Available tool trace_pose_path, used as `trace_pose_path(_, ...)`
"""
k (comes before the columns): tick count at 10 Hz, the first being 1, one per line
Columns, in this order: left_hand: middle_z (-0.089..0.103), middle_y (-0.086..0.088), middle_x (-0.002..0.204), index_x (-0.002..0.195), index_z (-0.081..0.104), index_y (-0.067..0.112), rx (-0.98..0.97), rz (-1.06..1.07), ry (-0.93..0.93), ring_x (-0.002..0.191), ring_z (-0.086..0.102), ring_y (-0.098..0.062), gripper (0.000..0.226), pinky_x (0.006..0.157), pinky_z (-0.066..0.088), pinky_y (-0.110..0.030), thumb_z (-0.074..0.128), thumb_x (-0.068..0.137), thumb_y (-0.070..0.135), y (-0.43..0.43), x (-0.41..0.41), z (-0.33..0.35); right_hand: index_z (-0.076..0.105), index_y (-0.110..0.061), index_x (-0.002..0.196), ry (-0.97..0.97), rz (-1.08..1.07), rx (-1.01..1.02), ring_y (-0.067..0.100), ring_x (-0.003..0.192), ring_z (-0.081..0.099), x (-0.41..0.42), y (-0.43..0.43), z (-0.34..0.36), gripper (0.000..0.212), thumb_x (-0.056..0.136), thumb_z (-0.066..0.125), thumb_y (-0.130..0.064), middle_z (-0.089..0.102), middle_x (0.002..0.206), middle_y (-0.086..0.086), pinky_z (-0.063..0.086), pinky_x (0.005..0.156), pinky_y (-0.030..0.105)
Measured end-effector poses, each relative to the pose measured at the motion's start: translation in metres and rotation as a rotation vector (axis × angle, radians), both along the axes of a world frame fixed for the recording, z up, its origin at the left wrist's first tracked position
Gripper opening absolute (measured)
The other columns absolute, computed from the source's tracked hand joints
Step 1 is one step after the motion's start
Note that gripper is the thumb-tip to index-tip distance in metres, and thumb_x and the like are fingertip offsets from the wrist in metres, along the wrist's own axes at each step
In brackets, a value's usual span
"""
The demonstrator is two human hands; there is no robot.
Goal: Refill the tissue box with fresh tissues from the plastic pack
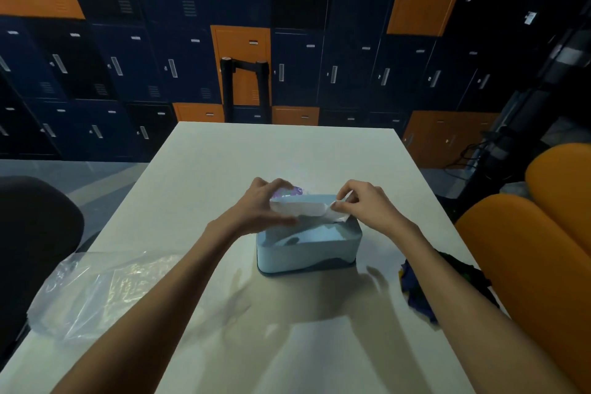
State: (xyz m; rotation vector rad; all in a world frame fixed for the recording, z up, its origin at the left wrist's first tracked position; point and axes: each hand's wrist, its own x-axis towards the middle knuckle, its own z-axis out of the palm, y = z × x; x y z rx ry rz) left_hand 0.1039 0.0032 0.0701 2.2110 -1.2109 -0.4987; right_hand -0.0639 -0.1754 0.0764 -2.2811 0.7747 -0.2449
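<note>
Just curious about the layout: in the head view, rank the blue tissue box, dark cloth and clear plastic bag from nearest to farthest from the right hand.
1. Blue tissue box, just below the right hand.
2. Dark cloth, right edge of the table.
3. Clear plastic bag, left side.

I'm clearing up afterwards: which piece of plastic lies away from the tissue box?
The clear plastic bag at the near left edge of the table; the purple-tinted wrapper sits right behind the tissue box, by the left hand.
</note>
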Motion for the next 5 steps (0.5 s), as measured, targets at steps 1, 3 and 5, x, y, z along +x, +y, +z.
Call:
trace_pose_path(1,0.059,-0.007,0.100,0.101,0.072,0.015,-0.059,0.026,-0.155,0.101,0.048,-0.019,0.026,0.077,0.037,-0.027,0.067,0.086,0.035,-0.010,-0.005,0.001,0.062,-0.023,0.093,0.083,0.052,0.015,0.014,0.080,0.062,0.004,0.000,0.003,0.026,0.075,0.074,-0.038,0.063,0.092,0.000,0.053,0.068,0.028)
trace_pose_path(3,0.067,-0.016,0.084,0.082,0.073,0.005,-0.016,0.165,0.012,0.073,0.051,-0.019,0.021,0.058,0.039,-0.026,0.067,0.084,0.026,0.000,-0.001,-0.001,0.066,-0.017,0.097,0.097,0.127,-0.025,0.017,0.082,0.061,0.003,-0.004,0.006,0.021,0.078,0.074,-0.019,0.065,0.094,0.004,0.050,0.066,0.022)
trace_pose_path(5,0.066,0.001,0.107,0.105,0.069,0.017,-0.031,0.165,0.177,0.099,0.060,-0.016,0.040,0.070,0.047,-0.023,0.066,0.083,0.050,0.003,0.004,0.006,0.062,-0.023,0.112,0.163,0.157,0.001,0.016,0.091,0.059,0.008,-0.013,0.021,0.041,0.079,0.071,-0.045,0.063,0.106,0.003,0.046,0.071,0.027)
